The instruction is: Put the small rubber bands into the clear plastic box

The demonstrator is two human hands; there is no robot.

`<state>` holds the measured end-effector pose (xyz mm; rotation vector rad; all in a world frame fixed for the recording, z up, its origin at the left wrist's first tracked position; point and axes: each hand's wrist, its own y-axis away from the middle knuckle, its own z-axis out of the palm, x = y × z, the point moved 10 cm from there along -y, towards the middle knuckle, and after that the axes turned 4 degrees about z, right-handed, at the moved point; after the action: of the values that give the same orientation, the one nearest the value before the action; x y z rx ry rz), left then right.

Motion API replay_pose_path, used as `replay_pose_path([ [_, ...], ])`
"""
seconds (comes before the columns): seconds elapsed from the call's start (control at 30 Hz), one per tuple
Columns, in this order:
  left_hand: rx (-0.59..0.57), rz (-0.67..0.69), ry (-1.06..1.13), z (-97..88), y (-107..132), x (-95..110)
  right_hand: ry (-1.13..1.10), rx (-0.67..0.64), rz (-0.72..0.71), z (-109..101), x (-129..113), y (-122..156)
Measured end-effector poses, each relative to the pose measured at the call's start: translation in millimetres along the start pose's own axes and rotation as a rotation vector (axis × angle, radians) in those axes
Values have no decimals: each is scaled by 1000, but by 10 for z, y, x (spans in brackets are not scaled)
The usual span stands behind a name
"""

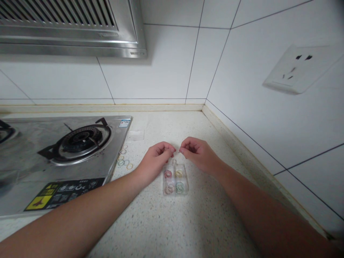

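Note:
My left hand (159, 154) is closed in a pinch just beyond a small clear plastic box (175, 193). Facing it from the right, my right hand (197, 152) has thumb and forefinger pressed together too. The fingertips of both hands are close but apart; whatever they pinch is too small to make out. Thin coloured bands lie sorted in the box's compartments: red (168, 174) at far left, yellow (178, 174) at far right, pinkish-brown (169, 188) at near left and green (180, 187) at near right. A pale ring-shaped piece (174, 162) shows at the box's far edge.
Several loose coloured bands (123, 162) lie on the speckled counter (150, 222) left of my left hand, beside the gas stove (118, 143). A clear flat plastic piece (135, 135) lies behind them. A range hood (134, 50) overhangs; a socket (295, 70) is on the right wall.

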<state>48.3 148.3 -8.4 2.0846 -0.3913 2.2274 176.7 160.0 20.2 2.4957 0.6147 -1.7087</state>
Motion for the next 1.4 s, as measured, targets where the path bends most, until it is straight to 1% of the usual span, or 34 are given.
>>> replay_pose_path([
  [0.17,36,-35,1,-12,4,1,-25,18,32,-25,28,-8],
  [0.5,31,-50,-25,-5,14,14,-222,5,97,-34,28,11],
  [0.83,32,-42,-25,1,16,29,-234,-32,79,-8,-33,27],
  [1.03,29,-44,-34,-1,15,24,-249,-25,63,-14,-73,35],
  [1.2,20,-40,-35,2,10,19,-285,-35,51,-4,-71,29],
  [1.4,9,-34,-29,9,3,17,-259,-29,60,-11,-45,28],
])
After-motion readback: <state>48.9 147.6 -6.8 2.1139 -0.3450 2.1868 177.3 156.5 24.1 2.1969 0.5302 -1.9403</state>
